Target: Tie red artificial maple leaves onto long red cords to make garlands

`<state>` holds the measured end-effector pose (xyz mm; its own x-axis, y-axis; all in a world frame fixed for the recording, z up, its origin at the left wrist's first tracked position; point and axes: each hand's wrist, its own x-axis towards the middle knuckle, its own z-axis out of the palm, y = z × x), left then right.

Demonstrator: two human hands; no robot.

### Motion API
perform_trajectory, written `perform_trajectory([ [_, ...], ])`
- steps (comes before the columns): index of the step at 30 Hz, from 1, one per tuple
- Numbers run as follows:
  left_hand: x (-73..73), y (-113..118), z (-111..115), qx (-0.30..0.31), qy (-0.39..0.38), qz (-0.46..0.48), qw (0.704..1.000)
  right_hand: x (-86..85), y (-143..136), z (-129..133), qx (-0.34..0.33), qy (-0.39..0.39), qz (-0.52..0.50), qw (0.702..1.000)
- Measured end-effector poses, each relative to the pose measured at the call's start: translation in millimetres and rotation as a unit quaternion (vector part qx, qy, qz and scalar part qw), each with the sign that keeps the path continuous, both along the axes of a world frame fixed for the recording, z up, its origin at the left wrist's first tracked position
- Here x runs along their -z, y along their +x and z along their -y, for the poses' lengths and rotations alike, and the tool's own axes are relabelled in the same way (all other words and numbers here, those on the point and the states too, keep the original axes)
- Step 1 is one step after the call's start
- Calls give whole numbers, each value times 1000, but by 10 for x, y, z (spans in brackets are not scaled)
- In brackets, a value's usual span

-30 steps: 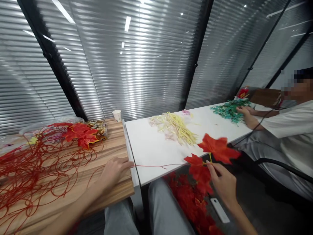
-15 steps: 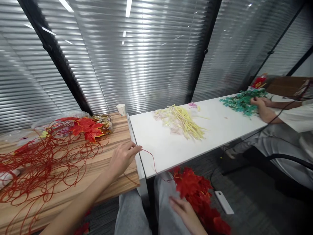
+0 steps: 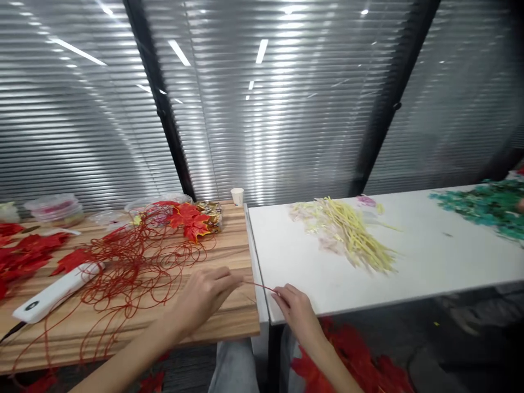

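Between my two hands a short stretch of thin red cord (image 3: 260, 285) runs across the joint of the two tables. My left hand (image 3: 210, 295) pinches its left end above the wooden table. The fingertips of my right hand (image 3: 295, 305) are closed on the cord over the near edge of the white table. Below my right forearm, a bunch of red artificial maple leaves (image 3: 356, 355) hangs at my lap, partly hidden by the arm. Left of my left hand lies a large tangle of red cord (image 3: 135, 256) on the wood.
Red leaves (image 3: 189, 219), a white handheld device (image 3: 61, 289) with a black cable, plastic tubs (image 3: 55, 208) and a paper cup (image 3: 237, 196) stand on the wooden table (image 3: 229, 251). Yellow strips (image 3: 356, 232) and teal artificial foliage (image 3: 487, 210) lie on the white table (image 3: 417, 262).
My right hand has come up from beside the leaves at my lap and now grips the cord near my left hand. The view has turned left, bringing the white device into sight.
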<state>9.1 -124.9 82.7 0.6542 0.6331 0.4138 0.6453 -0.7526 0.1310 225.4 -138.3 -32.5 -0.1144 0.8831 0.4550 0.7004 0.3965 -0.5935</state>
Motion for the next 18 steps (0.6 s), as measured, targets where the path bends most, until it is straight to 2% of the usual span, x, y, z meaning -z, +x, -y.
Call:
perform_trajectory([
  [2,-82,-102,130,0,-107,34,994,-6,13,-44,15,31,-11,999],
  [4,-155,-185,177,-13,-166,70,984,2,40,-97,24,55,-27,998],
  [7,-206,-343,-14,-70,-147,119,979,65,67,-201,17,75,-56,995],
  [11,-106,-676,-696,-177,-84,114,974,204,81,-315,3,77,-112,991],
  [15,68,-955,-1465,-251,-16,14,968,297,91,-341,-9,38,-168,985],
  [18,169,-1041,-1903,-283,36,-57,957,317,75,-340,-22,29,-180,983],
])
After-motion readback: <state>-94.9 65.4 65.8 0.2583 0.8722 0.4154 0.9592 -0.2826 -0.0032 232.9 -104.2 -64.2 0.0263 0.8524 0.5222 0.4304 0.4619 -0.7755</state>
